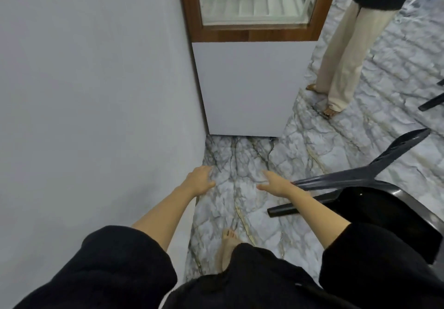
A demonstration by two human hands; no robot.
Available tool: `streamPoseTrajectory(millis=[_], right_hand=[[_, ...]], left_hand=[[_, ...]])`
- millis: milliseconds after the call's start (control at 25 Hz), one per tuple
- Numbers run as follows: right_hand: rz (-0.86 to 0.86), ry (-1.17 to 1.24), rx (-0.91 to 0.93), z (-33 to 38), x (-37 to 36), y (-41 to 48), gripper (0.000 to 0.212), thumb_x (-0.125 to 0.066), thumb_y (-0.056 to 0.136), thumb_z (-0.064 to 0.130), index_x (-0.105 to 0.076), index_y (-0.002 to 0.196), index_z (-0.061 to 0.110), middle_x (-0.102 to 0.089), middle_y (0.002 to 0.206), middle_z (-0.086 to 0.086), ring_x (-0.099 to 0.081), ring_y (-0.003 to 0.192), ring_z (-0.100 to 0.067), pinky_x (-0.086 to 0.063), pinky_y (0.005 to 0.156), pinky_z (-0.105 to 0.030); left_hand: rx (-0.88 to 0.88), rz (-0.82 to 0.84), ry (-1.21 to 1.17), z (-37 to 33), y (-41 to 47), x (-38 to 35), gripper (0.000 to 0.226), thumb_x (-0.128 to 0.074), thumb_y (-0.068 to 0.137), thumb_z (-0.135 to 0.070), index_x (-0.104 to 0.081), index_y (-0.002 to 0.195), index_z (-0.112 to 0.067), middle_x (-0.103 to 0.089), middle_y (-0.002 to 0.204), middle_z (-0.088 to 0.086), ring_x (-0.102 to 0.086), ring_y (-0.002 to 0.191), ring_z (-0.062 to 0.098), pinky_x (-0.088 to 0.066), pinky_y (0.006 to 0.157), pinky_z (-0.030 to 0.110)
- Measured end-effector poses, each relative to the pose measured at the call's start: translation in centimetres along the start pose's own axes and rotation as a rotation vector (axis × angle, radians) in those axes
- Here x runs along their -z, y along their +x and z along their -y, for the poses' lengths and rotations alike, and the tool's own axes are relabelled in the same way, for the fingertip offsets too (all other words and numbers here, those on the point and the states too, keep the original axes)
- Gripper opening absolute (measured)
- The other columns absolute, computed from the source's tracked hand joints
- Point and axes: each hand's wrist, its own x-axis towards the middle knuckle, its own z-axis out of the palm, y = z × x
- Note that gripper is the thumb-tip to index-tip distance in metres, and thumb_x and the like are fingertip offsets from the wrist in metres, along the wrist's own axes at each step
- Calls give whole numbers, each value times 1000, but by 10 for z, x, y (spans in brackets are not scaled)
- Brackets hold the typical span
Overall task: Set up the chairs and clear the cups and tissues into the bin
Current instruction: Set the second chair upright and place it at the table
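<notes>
Both hands, left hand [200, 181] and right hand [272, 183], hang spread and empty beside the toppled black plastic chair [365, 198], likely poised to right it.

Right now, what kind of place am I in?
Likely an indoor room, perhaps a dining space: marble-patterned floor, grey wall, a tipped black chair and a wood-framed glass panel.
</notes>
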Motion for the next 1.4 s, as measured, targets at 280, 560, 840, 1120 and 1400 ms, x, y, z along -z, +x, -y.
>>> streamPoseTrajectory(millis=[280,560,840,1120,1400], right_hand=[[-108,118,-123,-5,109,99,66,-48,95,32,-14,145,6,-18,156,-14,-24,142,-29,-22,115,-38],[-253,369,-343,-52,213,163,69,-47,95,34,-11,146,6,-12,157,-13,-18,144,-27,-19,117,-38],[-468,626,-579,-128,300,165,69,-49,94,32,-11,146,5,-10,158,-13,-16,144,-27,-18,116,-35],[-610,786,-723,-234,363,147,71,-50,94,33,-11,146,7,-14,157,-14,-25,141,-29,-26,114,-41],[-690,955,-845,-333,425,124,68,-51,94,30,-15,145,3,-19,155,-14,-28,140,-30,-28,114,-39]], left_hand=[[-191,89,138,-63,181,85,48,-51,91,-20,-40,134,-1,-46,139,20,-42,130,33,-36,103,36],[-458,246,386,-167,358,140,57,-51,92,-23,-30,141,-5,-33,150,16,-33,137,30,-31,113,38],[-817,431,655,-323,461,153,59,-50,92,-26,-26,143,-8,-31,151,16,-30,138,29,-30,113,39],[-1053,527,781,-495,521,97,59,-48,93,-27,-25,144,-9,-28,153,13,-28,140,28,-29,112,39],[-1124,615,883,-640,572,42,59,-52,92,-26,-28,142,-8,-37,147,19,-37,134,32,-33,110,40]])
